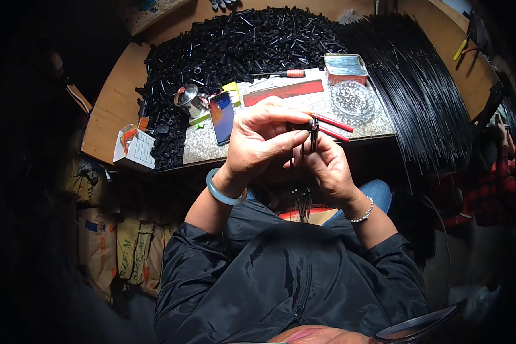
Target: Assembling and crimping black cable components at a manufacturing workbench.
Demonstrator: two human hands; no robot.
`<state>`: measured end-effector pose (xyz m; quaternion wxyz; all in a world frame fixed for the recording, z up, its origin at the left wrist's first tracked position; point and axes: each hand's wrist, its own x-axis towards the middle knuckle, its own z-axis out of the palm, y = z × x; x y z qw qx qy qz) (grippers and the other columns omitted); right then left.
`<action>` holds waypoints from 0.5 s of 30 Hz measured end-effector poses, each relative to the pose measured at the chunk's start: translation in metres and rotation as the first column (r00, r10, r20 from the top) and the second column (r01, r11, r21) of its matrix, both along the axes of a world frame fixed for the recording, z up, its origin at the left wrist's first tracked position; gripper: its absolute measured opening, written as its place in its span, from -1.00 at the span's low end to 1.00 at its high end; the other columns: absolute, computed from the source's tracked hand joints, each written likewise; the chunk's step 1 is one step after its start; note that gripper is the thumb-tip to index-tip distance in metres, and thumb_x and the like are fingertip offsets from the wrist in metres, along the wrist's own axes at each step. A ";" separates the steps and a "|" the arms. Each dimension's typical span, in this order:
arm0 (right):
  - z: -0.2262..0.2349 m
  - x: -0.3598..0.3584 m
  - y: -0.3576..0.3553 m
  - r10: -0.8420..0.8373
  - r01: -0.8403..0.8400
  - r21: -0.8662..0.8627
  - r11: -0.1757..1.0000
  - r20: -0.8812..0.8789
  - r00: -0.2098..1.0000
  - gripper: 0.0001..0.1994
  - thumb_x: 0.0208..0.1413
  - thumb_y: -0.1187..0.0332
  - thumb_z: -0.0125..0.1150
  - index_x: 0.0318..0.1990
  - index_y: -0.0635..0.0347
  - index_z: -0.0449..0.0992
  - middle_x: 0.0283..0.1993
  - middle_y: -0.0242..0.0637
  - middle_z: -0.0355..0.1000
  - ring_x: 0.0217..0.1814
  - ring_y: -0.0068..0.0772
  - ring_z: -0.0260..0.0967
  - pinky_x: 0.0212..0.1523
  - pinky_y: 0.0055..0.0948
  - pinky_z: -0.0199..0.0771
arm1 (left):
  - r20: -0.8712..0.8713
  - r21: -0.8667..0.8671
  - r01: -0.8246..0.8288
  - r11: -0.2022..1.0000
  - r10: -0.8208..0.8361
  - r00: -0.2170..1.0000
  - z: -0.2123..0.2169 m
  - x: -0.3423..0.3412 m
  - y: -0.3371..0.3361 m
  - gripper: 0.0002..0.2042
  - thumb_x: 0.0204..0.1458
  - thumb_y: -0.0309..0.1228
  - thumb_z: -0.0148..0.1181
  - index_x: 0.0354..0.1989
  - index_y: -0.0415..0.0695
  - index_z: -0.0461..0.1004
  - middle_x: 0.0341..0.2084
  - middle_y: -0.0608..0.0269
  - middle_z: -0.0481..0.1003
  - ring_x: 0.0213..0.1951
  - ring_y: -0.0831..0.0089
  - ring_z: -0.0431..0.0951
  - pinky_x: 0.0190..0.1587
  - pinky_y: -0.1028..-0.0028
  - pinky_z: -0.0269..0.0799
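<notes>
My two hands meet over the near edge of the work surface. My left hand [261, 135], with a pale bangle at its wrist, pinches a small black piece [299, 126] between thumb and fingers. Close against it, my right hand [331, 166] has its fingers curled around thin black strips [314, 137]. Below the hands, a bunch of thin wire-like strands [301, 200] hangs toward my lap; what holds it is hidden. Two red tool handles [333, 122] show just beyond my right hand; whether they lie on the board or touch the hand I cannot tell.
A heap of small black parts [241, 46] covers the back. Long black rods [418, 86] lie at right. On the speckled board [198, 146] are a phone [222, 117], a glass dish [352, 100], a tin of thin pins [346, 66] and a screwdriver [295, 73]. A white box [135, 148] stands left.
</notes>
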<state>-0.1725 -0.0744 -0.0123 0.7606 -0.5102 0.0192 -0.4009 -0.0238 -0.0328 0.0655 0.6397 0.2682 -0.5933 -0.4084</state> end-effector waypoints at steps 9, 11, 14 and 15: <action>0.003 -0.005 -0.003 0.147 -0.160 0.180 0.970 0.084 0.986 -0.80 0.16 0.34 0.10 -0.14 0.26 0.40 -0.27 -0.32 0.46 -0.25 -0.55 0.46 -0.21 -0.55 0.52 | 0.116 -0.081 -0.098 0.992 0.107 0.987 0.001 0.001 0.004 -0.79 -0.11 -0.68 0.22 -0.25 -0.32 0.54 -0.23 0.02 0.51 -0.17 0.39 0.52 -0.09 0.48 0.43; 0.005 -0.005 -0.003 0.137 -0.147 0.172 0.974 0.070 0.988 -0.80 0.15 0.35 0.10 -0.14 0.27 0.41 -0.27 -0.30 0.48 -0.26 -0.54 0.46 -0.21 -0.55 0.53 | 0.129 -0.075 -0.116 0.990 0.125 0.984 0.002 -0.001 0.005 -0.80 -0.11 -0.69 0.22 -0.25 -0.31 0.54 -0.23 0.03 0.51 -0.17 0.39 0.52 -0.09 0.49 0.42; 0.009 -0.006 -0.003 0.086 -0.087 0.154 0.984 0.013 0.996 -0.79 0.13 0.36 0.13 -0.15 0.28 0.43 -0.27 -0.30 0.48 -0.27 -0.55 0.47 -0.22 -0.53 0.53 | 0.135 -0.053 -0.142 0.988 0.148 0.980 0.002 -0.001 0.005 -0.80 -0.11 -0.69 0.21 -0.26 -0.30 0.55 -0.25 0.04 0.52 -0.18 0.40 0.52 -0.09 0.49 0.42; 0.008 -0.006 -0.004 0.105 -0.105 0.161 0.981 0.006 0.994 -0.79 0.13 0.36 0.14 -0.15 0.28 0.43 -0.26 -0.29 0.48 -0.27 -0.53 0.47 -0.23 -0.53 0.54 | 0.128 -0.038 -0.149 0.988 0.153 0.980 0.002 -0.001 0.005 -0.80 -0.11 -0.69 0.21 -0.26 -0.29 0.55 -0.25 0.05 0.52 -0.18 0.39 0.52 -0.09 0.49 0.42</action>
